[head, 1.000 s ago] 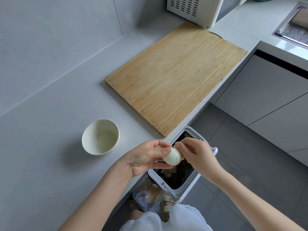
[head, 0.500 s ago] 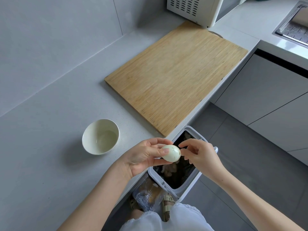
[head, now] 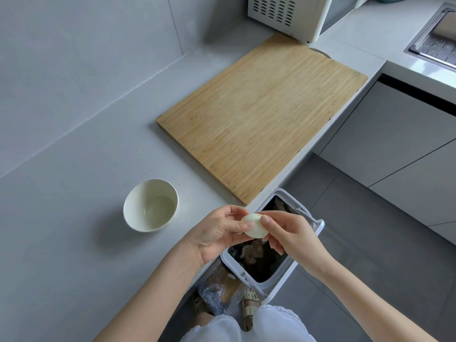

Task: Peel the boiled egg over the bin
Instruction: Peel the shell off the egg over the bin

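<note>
The boiled egg (head: 254, 227) looks smooth, pale and mostly bare of shell. It is held at the counter's edge, just above the near left corner of the open white bin (head: 283, 277). My left hand (head: 219, 233) cups it from the left with thumb and fingers around it. My right hand (head: 288, 233) grips it from the right, the thumb pressed on its top. The bin stands on the floor below, lined in black with scraps inside.
A white bowl (head: 128, 213) holding a little clear liquid sits on the grey counter to the left. A wooden cutting board (head: 261, 114) lies behind the hands. A white microwave (head: 291, 18) stands at the back, a sink (head: 434, 43) at far right. My sandalled feet show beside the bin.
The hands with the egg have shifted a little left toward the counter edge. My right thumb has moved onto the top of the egg, and the egg has turned between the fingers.
</note>
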Available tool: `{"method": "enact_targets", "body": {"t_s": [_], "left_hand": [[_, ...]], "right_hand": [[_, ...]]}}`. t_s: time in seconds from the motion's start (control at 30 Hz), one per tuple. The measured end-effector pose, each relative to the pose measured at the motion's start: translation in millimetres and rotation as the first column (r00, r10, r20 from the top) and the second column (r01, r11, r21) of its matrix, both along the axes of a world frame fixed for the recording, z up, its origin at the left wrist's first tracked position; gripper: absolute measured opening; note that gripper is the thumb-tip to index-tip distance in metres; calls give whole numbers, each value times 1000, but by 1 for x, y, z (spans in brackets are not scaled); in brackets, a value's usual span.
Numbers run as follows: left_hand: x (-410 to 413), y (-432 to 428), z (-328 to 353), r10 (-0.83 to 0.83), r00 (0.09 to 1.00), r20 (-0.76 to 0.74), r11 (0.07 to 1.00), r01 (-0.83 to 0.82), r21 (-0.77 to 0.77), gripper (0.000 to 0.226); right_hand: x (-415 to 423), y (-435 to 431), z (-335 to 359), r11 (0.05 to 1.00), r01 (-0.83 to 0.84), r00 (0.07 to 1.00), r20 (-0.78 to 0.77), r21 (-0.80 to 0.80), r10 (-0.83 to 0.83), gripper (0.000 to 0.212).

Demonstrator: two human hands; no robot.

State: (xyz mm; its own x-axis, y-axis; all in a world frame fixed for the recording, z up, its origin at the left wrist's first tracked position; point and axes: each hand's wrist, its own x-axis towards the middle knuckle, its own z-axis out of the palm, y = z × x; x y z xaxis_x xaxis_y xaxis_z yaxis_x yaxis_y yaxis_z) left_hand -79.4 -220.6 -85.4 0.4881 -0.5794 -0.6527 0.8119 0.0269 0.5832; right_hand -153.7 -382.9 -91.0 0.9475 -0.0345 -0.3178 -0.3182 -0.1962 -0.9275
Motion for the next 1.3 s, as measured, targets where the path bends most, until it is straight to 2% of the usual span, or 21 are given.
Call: {"method": "enact_targets", "body": {"t_s": [0.1, 0.23, 0.43, 0.53, 0.63, 0.77, 0.87, 1.0, 1.2, 1.27, 1.3], "left_hand": [[0, 0, -2, -31, 998, -55, 999, 31, 12, 34], [-2, -3, 0, -71, 996, -58, 994, 76, 82, 43], [-3, -7, -3, -22, 1000, -14, 985, 24, 170, 59], [-3, -6, -4, -14, 1000, -7, 984, 15, 176, 54], [-2, -6, -5, -12, 1000, -1, 985, 12, 172, 46], [-1, -7, -5, 0, 1000, 0, 989, 0, 149, 31], [0, -5, -5, -3, 1000, -3, 990, 3, 141, 35], [4, -2, -5, -29, 999, -38, 994, 33, 101, 52], [6, 4, -7, -50, 994, -96, 997, 44, -60, 33], [7, 6, -8, -43, 995, -95, 994, 33, -108, 40], [7, 7, -9, -48, 995, -90, 992, 37, -118, 47]], "right_hand": [[-1, 0, -5, 997, 42, 998, 50, -68, -38, 31], [-3, 2, -13, 959, 20, 986, 165, -281, 27, 40], [-4, 7, -17, 924, 31, 945, 313, -382, 97, 37], [-3, 7, -17, 907, 29, 927, 351, -419, 132, 38], [-1, 7, -17, 897, 80, 925, 367, -435, 95, 40], [1, 10, -20, 877, 156, 934, 358, -455, 20, 29], [2, 13, -18, 896, 165, 958, 281, -412, -47, 27], [5, 12, -10, 947, 197, 977, 125, -252, -170, 33], [11, 2, -4, 956, 291, 955, -65, 38, -288, 40], [11, -2, -6, 946, 319, 944, -110, 55, -311, 39], [10, -4, -8, 954, 300, 948, -112, -6, -298, 37]]}}
